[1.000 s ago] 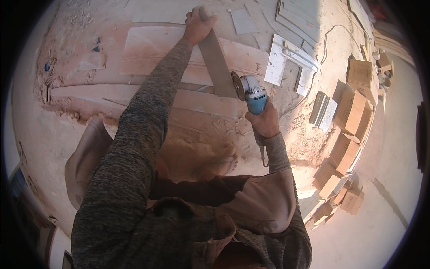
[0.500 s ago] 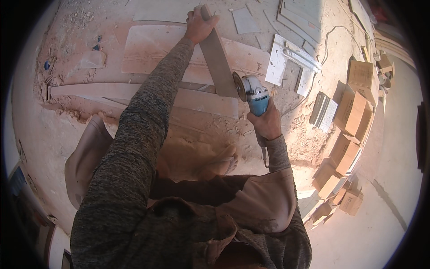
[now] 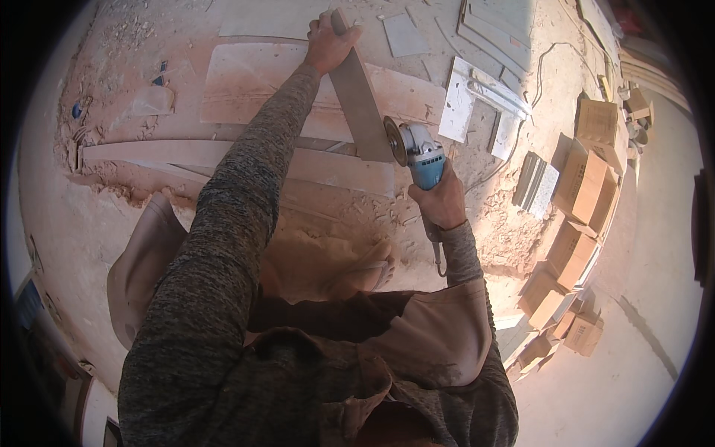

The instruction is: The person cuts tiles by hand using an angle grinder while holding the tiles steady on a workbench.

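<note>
Grinder (image 3: 427, 170) in right hand (image 3: 445, 200), disc (image 3: 395, 141) at the near end of the strip (image 3: 360, 104), contact unclear; left hand (image 3: 331, 45) grips its far end, across boards (image 3: 406, 93). Likely trimming; next calls for steadiness.

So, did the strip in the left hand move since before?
No, not that I can see: against the brown boxes, the strip and the left hand stay where they were.

Looked like building site: floor (image 3: 126, 112) was dusty, slab offcuts (image 3: 407, 36) lay scattered, angle grinder (image 3: 427, 170) and cardboard boxes (image 3: 582, 182) showed.
</note>
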The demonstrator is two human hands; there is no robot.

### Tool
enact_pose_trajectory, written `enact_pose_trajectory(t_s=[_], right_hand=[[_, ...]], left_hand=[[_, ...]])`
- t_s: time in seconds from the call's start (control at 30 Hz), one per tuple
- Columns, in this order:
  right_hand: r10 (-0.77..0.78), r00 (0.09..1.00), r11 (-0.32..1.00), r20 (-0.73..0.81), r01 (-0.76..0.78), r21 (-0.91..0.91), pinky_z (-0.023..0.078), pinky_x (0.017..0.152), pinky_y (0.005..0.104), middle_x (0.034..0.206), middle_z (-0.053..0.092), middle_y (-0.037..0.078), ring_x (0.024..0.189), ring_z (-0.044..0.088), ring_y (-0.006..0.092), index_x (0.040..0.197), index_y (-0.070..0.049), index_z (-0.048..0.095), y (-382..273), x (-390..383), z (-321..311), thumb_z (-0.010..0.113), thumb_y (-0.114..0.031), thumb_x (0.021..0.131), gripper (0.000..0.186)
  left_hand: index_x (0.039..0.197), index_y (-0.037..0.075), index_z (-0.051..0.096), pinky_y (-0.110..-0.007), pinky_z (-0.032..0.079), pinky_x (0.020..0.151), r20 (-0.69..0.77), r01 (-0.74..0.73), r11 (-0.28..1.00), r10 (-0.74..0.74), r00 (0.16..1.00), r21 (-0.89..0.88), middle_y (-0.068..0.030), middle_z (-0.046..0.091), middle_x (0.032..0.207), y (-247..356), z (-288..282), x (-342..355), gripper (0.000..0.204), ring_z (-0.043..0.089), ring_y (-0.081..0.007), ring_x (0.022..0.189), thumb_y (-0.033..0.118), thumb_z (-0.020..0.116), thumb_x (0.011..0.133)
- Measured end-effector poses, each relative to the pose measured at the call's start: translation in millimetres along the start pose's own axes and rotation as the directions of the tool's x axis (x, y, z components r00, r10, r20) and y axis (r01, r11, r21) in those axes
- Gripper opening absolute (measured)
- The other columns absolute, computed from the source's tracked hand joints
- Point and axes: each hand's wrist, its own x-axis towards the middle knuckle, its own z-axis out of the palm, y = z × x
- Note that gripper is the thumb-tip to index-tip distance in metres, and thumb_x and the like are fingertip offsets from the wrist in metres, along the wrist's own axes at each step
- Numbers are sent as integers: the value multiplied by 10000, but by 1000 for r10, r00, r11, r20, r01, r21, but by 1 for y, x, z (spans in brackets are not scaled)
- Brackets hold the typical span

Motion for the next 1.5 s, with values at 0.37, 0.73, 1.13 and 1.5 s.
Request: enact_pose_trajectory(t_s=[0.37,0.73,1.13,1.5], right_hand=[[-20,1000,1000,-23,20,0,567,754,507,890,708,281,836,713,459,1130,32,528,-5,3,0,799,-240,687,586],[-18,1000,1000,-13,18,20,571,750,500,887,708,280,830,715,453,1113,29,530,-4,6,2,803,-237,681,575],[-13,1000,1000,-3,13,15,571,759,500,896,710,280,837,717,452,1151,35,529,-8,6,0,800,-237,681,606],[-15,1000,1000,-2,15,21,566,754,507,892,707,284,842,711,466,1145,35,530,-7,10,2,797,-235,685,596]], left_hand=[[1538,-25,322,-554,438,1109,8,5,1000,-4,1000,-21,-308,390,1443,3,0,-1,1001,431,-510,1341,559,731,835],[1528,-2,358,-519,476,1072,-31,1,999,1,1000,39,-289,439,1414,2,1,-1,945,511,-474,1293,540,734,851],[1537,-7,326,-550,443,1109,8,2,1000,-2,1000,-19,-301,393,1441,2,-1,0,975,434,-499,1347,541,739,845],[1544,0,321,-561,428,1120,12,11,1000,-11,1000,-26,-304,385,1450,2,-1,-1,978,421,-511,1350,549,729,846]])
